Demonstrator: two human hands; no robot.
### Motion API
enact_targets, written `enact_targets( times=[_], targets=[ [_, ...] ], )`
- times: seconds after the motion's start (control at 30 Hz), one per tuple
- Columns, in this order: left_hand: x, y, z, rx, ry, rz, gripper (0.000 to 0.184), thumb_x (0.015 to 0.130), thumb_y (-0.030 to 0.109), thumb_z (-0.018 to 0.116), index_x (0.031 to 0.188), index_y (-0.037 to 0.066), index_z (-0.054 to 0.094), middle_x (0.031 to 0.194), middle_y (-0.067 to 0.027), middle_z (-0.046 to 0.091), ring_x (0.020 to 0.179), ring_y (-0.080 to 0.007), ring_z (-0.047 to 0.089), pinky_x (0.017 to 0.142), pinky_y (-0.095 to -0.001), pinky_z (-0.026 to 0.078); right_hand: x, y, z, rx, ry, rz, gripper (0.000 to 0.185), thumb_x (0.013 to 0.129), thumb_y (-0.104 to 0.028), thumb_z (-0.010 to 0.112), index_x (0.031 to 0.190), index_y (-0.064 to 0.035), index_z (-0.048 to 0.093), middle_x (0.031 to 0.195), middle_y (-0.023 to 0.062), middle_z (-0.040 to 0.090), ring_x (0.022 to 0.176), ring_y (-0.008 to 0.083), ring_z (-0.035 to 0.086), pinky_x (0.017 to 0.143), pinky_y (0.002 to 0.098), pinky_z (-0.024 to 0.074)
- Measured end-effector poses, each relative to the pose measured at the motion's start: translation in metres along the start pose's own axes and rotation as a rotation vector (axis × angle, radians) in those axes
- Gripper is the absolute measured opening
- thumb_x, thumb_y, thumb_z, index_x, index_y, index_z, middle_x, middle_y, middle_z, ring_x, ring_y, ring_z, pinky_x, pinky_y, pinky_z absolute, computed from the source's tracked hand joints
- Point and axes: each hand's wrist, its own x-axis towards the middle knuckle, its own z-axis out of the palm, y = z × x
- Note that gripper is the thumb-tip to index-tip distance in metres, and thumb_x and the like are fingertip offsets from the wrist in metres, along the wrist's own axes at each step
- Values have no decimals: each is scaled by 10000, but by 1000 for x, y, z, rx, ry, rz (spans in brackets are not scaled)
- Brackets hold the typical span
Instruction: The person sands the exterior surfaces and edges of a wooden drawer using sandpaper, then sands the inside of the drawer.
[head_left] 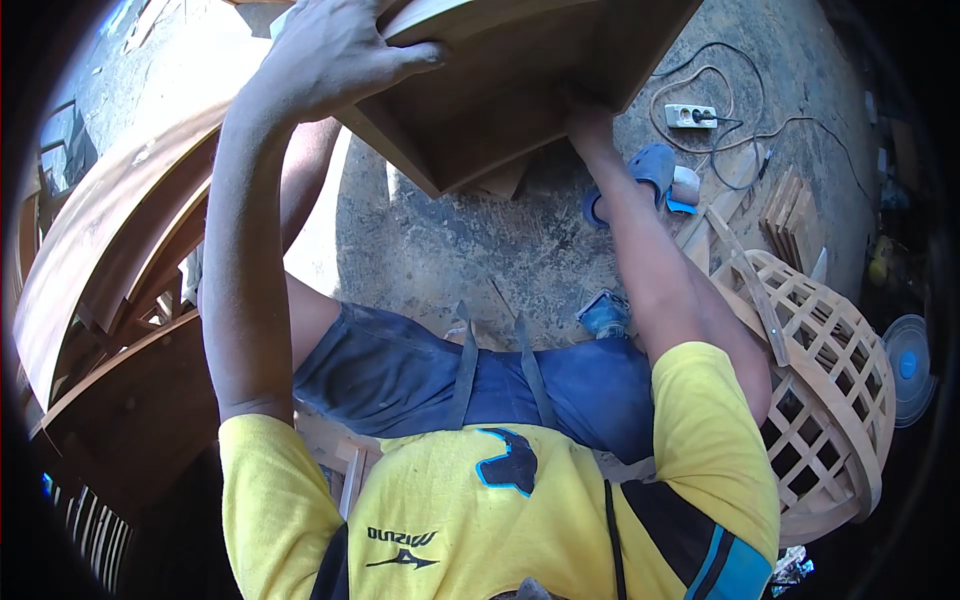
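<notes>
A wooden box [500, 110] with raised side walls is held tilted above the floor at the top of the view, partly cut off by the frame's edge. My left hand [335, 55] grips its upper left edge, with the thumb stretched along the wood and the fingers partly out of sight. Reaching into the shaded side of the box is my right hand [588, 118]. Its fingers are lost in shadow, so their hold on the wood cannot be made out.
Curved wooden panels [120, 240] are stacked at left. To the right lie a lattice wooden piece [815, 350], a power strip [690, 116] with loose cables, and several wooden strips [790, 215]. A blue sandal [652, 165] is near the right forearm; a blue tool [604, 314] lies by the leg.
</notes>
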Motion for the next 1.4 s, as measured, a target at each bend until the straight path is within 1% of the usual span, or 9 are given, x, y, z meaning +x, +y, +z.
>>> enact_targets(
  times=[0.2, 0.3, 0.37, 0.57, 0.73, 0.87, 1.1, 1.27, 1.4],
  targets=[
    [-17, 13, 0, 54, 94, 69, 864, 839, 400, 775, 1603, 259, 394, 1539, -252, 426, 1449, -423, 398, 1216, -539, 340, -24, -141, 98, -27, 432, -75, 366, 970, -138, 557, 1322, -76, 634, 1301, 218, 658, 1212, 387, 625, 1010, 487, 538],
    [-7, -7, 7, 31, 15, 60, 879, 845, 449, 752, 1618, 264, 377, 1534, -285, 423, 1444, -439, 404, 1203, -550, 344, -53, -168, 118, 205, 51, -130, 370, 937, -100, 586, 1303, -78, 640, 1275, 208, 664, 1165, 381, 646, 993, 487, 548],
    [-5, -5, 3, 108, 1, 41, 897, 840, 483, 742, 1626, 268, 367, 1525, -313, 426, 1431, -458, 418, 1192, -557, 350, -70, -142, 67, 289, 20, -479, 366, 899, -58, 602, 1260, -85, 654, 1253, 195, 678, 1146, 362, 664, 986, 476, 556],
    [-10, -12, 13, 123, 119, 81, 884, 837, 490, 732, 1623, 294, 377, 1557, -342, 393, 1449, -469, 404, 1189, -556, 349, -88, -128, 40, 116, 212, -181, 345, 879, -105, 646, 1221, -66, 652, 1251, 172, 691, 1179, 346, 666, 963, 453, 574],
    [-5, -14, 8, 72, 43, 97, 873, 840, 499, 735, 1615, 297, 389, 1548, -309, 418, 1453, -443, 401, 1189, -550, 341, -100, -128, 41, 178, 48, -619, 322, 906, -41, 579, 1216, -59, 664, 1216, 156, 710, 1177, 321, 677, 954, 434, 589],
    [-14, 3, 3, 86, 12, 28, 868, 847, 490, 736, 1615, 289, 384, 1551, -288, 418, 1448, -436, 407, 1194, -549, 340, -48, -43, 0, 376, 102, 194, 280, 1019, -153, 507, 1236, -58, 657, 1303, 208, 662, 1204, 402, 635, 1017, 492, 541],
    [-8, 2, 2, 29, -8, 68, 870, 837, 423, 773, 1606, 278, 393, 1579, -256, 389, 1454, -442, 391, 1214, -541, 340, -62, -129, 61, 231, 32, -260, 389, 1069, -250, 460, 1356, -41, 617, 1390, 252, 600, 1344, 406, 524, 1149, 463, 409],
    [-19, 20, 2, 15, 47, 2, 868, 819, 392, 810, 1589, 297, 421, 1596, -268, 360, 1470, -462, 366, 1209, -554, 359, -18, 22, -14, 461, 60, 363, 349, 978, -144, 589, 1315, -121, 677, 1364, 189, 644, 1285, 365, 600, 1078, 443, 501],
    [11, -50, 47, 31, 231, 151, 822, 829, 561, 793, 1560, 429, 441, 1629, -136, 393, 1455, -401, 454, 1199, -576, 415, -48, -55, 23, -42, 215, -28, 333, 1028, -159, 462, 1298, -64, 632, 1353, 207, 632, 1210, 392, 636, 992, 498, 551]
  ],
)
